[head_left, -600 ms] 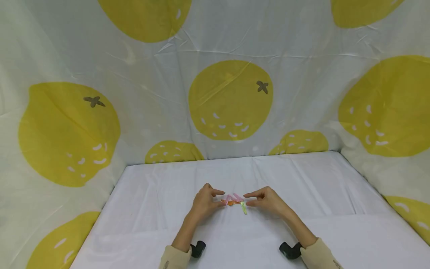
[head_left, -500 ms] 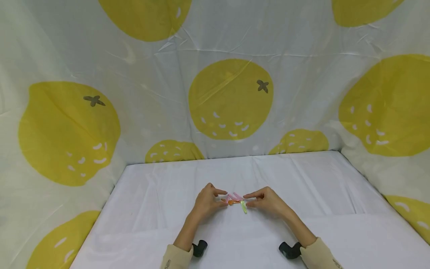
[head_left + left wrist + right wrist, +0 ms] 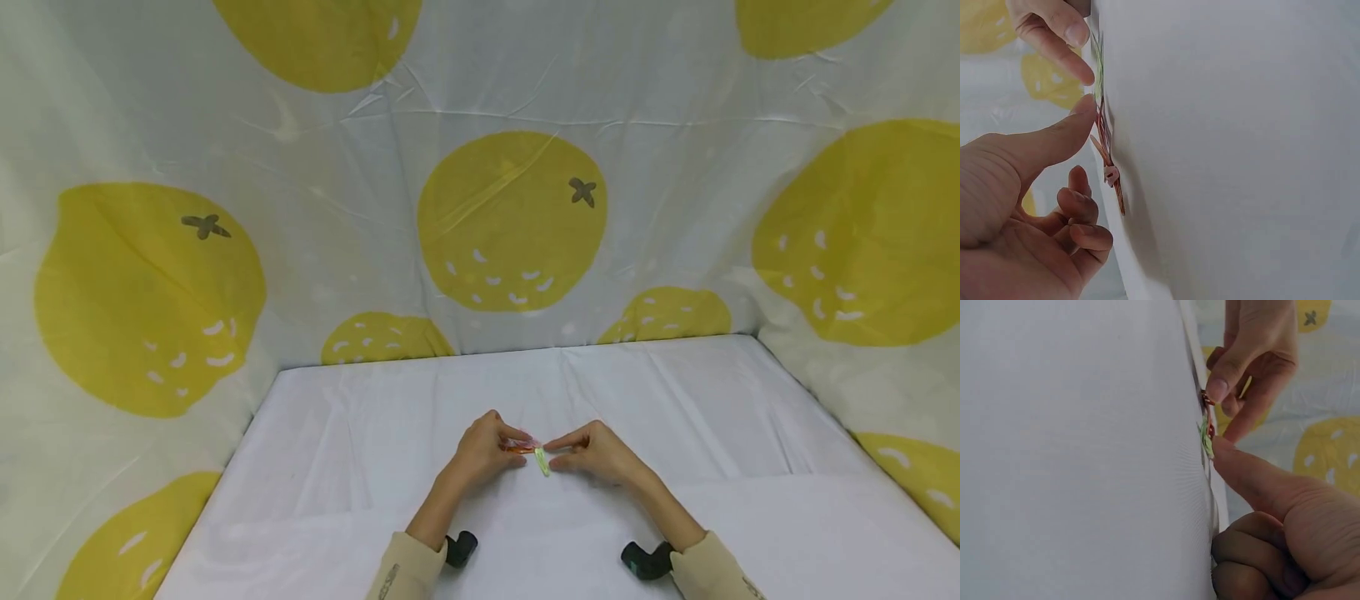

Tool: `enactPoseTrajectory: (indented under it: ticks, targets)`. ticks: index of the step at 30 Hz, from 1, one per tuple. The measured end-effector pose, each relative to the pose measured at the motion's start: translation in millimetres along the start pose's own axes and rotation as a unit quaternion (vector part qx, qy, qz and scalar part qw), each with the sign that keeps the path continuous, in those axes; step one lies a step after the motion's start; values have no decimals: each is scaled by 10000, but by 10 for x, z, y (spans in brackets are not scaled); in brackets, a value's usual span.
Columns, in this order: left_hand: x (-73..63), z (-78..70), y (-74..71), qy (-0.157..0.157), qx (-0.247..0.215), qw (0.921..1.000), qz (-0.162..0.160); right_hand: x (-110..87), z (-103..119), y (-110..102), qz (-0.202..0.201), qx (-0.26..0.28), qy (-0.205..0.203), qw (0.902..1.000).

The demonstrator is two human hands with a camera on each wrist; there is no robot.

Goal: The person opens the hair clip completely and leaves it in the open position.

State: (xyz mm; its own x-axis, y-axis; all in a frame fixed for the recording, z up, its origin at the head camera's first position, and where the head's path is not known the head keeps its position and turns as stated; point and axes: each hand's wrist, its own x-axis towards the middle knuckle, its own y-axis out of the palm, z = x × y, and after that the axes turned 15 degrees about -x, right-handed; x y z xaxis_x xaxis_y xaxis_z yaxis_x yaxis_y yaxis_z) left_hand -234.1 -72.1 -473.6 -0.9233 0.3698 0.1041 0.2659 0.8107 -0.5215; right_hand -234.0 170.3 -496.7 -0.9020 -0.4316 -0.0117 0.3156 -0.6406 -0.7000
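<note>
**Left hand closed in on the clips as the right stayed put**

At the left, the beige left sleeve (image 3: 408, 567) and the black wrist device (image 3: 461, 550) beside it had shifted rightward since the earlier frames. The left hand (image 3: 482, 450) had slid the same way: its thumb and index finger reached out with a gap between them, on either side of the orange clips (image 3: 517, 449), while its other fingers curled loosely. Whether the fingertips touched the clips, I cannot tell.

The pink clips (image 3: 536, 442), plain to see earlier, were now mostly hidden behind the left index finger. Next came the green clip (image 3: 542, 462), aslant on the white cloth (image 3: 637, 400) between the two hands, in about the same spot as before.

The right hand (image 3: 596, 454) had hardly moved; its thumb and index finger stood apart just beside the green clip, gripping nothing, with other fingers folded in. Farthest right, its black wrist device (image 3: 647, 560) and beige right sleeve (image 3: 712, 567) kept their places.
</note>
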Motion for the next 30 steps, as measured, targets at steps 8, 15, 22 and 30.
enactPoseTrajectory:
  ticks: [8, 15, 22, 30]
  targets:
    - [121, -8, 48, 55, -145, 9984, 546, -60, -10, 21, 61, -33, 157, 9999]
    - [167, -26, 30, -232, -344, 9961, 778, -50, 3, 58, -152, -178, -15, 9997]
    - [190, -15, 40, -246, -256, 9964, 772, -49, 70, 132, -552, -504, -102, 9972]
    - [181, -14, 62, -253, -206, 9972, 679, -46, 85, 166, -711, -609, -251, 9953]
